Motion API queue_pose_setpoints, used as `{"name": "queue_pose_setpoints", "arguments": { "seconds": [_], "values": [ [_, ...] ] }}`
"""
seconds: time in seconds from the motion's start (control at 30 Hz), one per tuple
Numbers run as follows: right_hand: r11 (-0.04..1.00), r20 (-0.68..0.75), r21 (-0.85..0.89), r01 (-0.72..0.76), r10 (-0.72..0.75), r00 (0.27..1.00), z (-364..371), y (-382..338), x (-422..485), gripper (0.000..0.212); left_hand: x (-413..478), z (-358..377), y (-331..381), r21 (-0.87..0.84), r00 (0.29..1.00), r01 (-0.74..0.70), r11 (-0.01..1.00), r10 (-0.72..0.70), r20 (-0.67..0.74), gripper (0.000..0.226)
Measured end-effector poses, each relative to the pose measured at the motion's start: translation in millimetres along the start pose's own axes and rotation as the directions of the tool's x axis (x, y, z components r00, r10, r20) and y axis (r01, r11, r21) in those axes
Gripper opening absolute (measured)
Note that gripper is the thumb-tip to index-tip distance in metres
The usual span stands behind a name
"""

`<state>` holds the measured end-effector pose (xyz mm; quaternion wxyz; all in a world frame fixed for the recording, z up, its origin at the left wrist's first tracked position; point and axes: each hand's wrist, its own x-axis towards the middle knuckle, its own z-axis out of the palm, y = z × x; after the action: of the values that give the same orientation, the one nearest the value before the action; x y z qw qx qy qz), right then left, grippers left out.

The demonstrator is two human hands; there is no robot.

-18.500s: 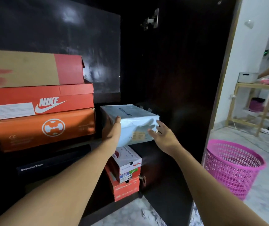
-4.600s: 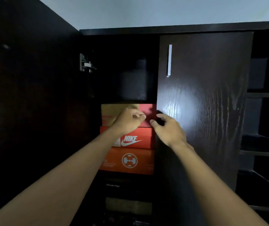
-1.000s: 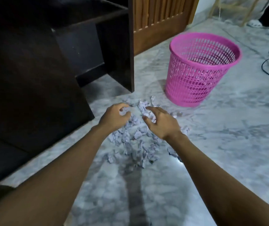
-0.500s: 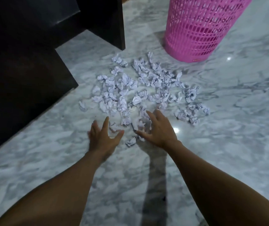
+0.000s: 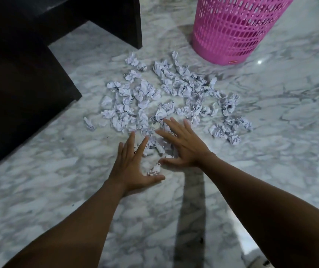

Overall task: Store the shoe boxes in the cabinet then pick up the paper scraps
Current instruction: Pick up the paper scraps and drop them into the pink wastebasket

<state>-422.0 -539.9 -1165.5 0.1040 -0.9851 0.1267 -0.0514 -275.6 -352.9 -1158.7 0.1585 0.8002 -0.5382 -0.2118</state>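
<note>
Both hands down on the marble floor (image 5: pixel 270 151), fingers spread wide, holding nothing. Left hand (image 5: pixel 133 167) and right hand (image 5: pixel 182 146) flank the near edge of the paper scraps (image 5: pixel 166 99); one crumpled scrap (image 5: pixel 154 169) sits between the thumbs. Pile spreads far toward the pink basket (image 5: pixel 230 29), far right. Dark cabinet (image 5: pixel 19 78) at left.

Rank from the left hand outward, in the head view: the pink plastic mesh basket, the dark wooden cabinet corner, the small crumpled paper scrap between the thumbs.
1. Small crumpled paper scrap, beside the left hand's thumb.
2. Dark wooden cabinet corner, up-left.
3. Pink plastic mesh basket, far upper right.
</note>
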Motion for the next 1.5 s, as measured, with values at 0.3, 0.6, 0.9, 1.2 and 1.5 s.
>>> {"name": "queue_pose_setpoints", "arguments": {
  "seconds": [0.3, 0.6, 0.9, 1.2, 1.5],
  "values": [
    [0.996, -0.272, 0.094, -0.005, 0.031, 0.962, 24, -11, 10, 0.039, 22, 9, -9, 0.136, 0.986, -0.048, 0.990, 0.069, -0.151, 0.111],
    [0.989, -0.223, 0.112, -0.101, 0.124, 0.967, 23, -12, 5, 0.039, 47, 5, -13, 0.164, 0.969, -0.133, 0.977, 0.163, -0.184, 0.100],
    [0.969, -0.338, 0.229, -0.091, 0.167, 0.926, 26, -17, 8, 0.019, 58, 14, -12, 0.211, 0.956, -0.098, 0.972, 0.152, -0.251, 0.068],
    [0.906, -0.359, 0.353, -0.236, 0.364, 0.860, 32, -16, 6, 0.012, 61, 16, -5, 0.193, 0.927, -0.071, 0.979, 0.136, -0.349, 0.043],
    [0.879, -0.411, 0.424, -0.220, 0.403, 0.818, 13, -17, 36, 0.024, 51, 7, -2, 0.238, 0.903, -0.032, 0.971, 0.130, -0.409, 0.055]
  ]
}}
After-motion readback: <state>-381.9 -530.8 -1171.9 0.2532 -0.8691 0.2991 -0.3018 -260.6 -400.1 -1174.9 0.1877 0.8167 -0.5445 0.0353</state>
